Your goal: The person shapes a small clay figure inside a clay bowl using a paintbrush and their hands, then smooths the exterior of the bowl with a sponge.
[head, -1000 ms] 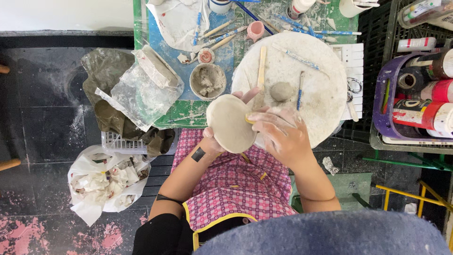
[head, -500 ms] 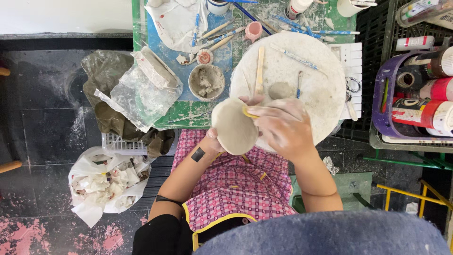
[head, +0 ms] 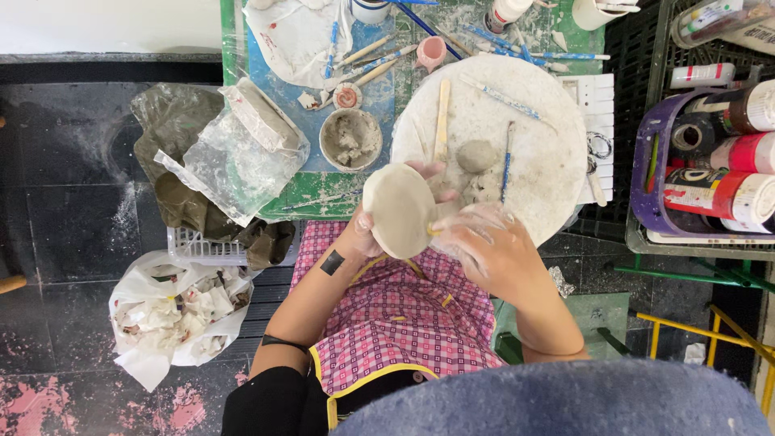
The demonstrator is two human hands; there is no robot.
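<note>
A round, pale grey clay piece [head: 398,210], shaped like a shallow bowl, is held over my lap at the near edge of the round white work board [head: 549,153]. My left hand [head: 367,234] cups it from behind and underneath. My right hand [head: 484,246], dusted with clay, presses against the piece's right rim with a small yellowish tool at its fingertips. A small lump of clay [head: 476,155] lies on the board just beyond my hands, beside a flat wooden stick [head: 441,121] and a blue-handled tool [head: 506,161].
A small bowl of wet clay [head: 350,139] stands left of the board, next to a wrapped clay block in clear plastic [head: 258,121]. Brushes and tools lie at the table's far edge. Paint bottles fill crates [head: 726,153] at right. A white bag of scraps [head: 173,311] sits on the floor.
Both hands and the clay piece have shifted slightly, the piece turning a little in my left hand while my right hand stays pressed at its rim.
</note>
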